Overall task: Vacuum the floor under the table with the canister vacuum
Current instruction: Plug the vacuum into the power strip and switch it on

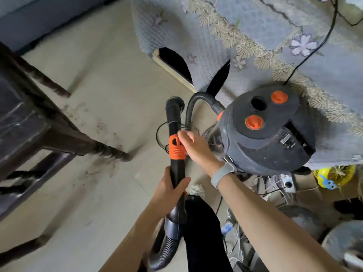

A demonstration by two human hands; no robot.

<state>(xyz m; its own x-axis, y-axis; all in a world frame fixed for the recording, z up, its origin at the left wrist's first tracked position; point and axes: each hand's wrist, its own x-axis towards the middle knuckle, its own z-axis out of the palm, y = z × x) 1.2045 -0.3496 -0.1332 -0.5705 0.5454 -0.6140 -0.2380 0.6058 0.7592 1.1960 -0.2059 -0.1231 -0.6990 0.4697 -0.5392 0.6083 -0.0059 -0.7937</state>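
Observation:
A black vacuum wand (173,118) with an orange collar (176,148) points away from me over the tiled floor (110,79). My left hand (169,188) grips the wand just below the collar. My right hand (193,146), a grey band on its wrist, holds the wand at the orange collar with curled fingers. The dark canister vacuum (265,130) with two orange knobs stands just to the right, its ribbed hose (191,107) looping from the canister toward the wand. A dark wooden table (23,122) stands at the left, its leg (110,149) touching the floor amid dust and hair.
A sofa with a blue quilted, lace-edged cover (255,46) fills the upper right, a black cord (314,50) running across it. Cables, a power strip (287,182), a yellow bag (332,177) and cardboard crowd the lower right. My dark-trousered leg (202,232) is below the hands.

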